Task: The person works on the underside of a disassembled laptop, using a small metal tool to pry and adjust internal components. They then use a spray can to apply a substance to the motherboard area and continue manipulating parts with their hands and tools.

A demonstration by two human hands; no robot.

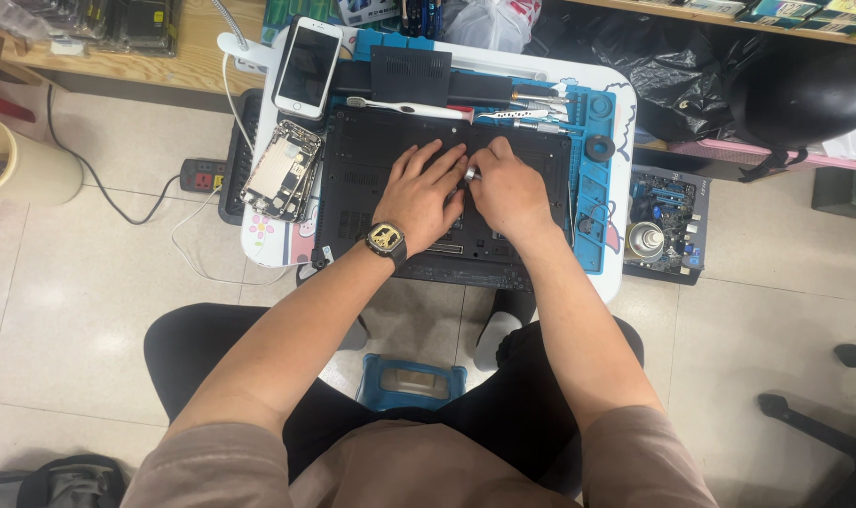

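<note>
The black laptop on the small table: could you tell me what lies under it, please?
A blue repair mat shows past the laptop edges. Both hands rest on top; the mat's middle is covered.

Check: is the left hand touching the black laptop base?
Touching. The head view shows the left hand lying palm-down on the upturned black laptop base, fingers spread flat across it, no gap showing beneath them.

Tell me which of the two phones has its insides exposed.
The opened phone at the laptop's left edge: its internals show. The white phone farther up the table lies intact, dark screen up.
</note>
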